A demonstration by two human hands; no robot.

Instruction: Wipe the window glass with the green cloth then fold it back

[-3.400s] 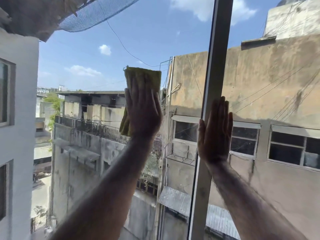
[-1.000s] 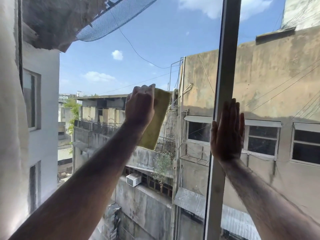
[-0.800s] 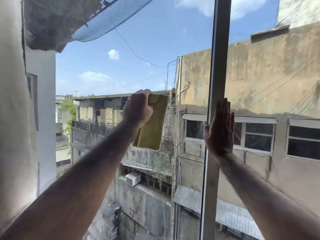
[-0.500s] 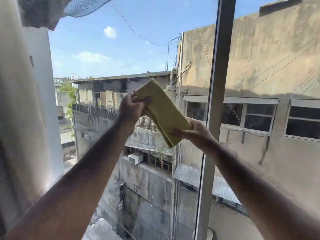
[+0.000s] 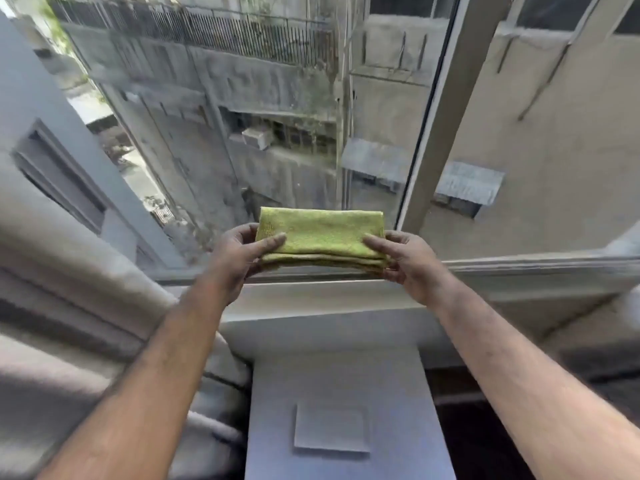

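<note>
Daylight comes through a large window (image 5: 214,140) split by a pale upright frame bar (image 5: 440,109). Outside stand weathered concrete buildings (image 5: 284,81), one with a railed balcony (image 5: 207,26) and an air conditioner unit (image 5: 256,137). Below runs a white sill (image 5: 329,299); a grey curtain (image 5: 62,306) hangs at left.

One head-worn camera looks forward and steeply down, close over the hands (image 5: 322,258) at the window sill (image 5: 329,303), with buildings (image 5: 242,98) far below outside
</note>
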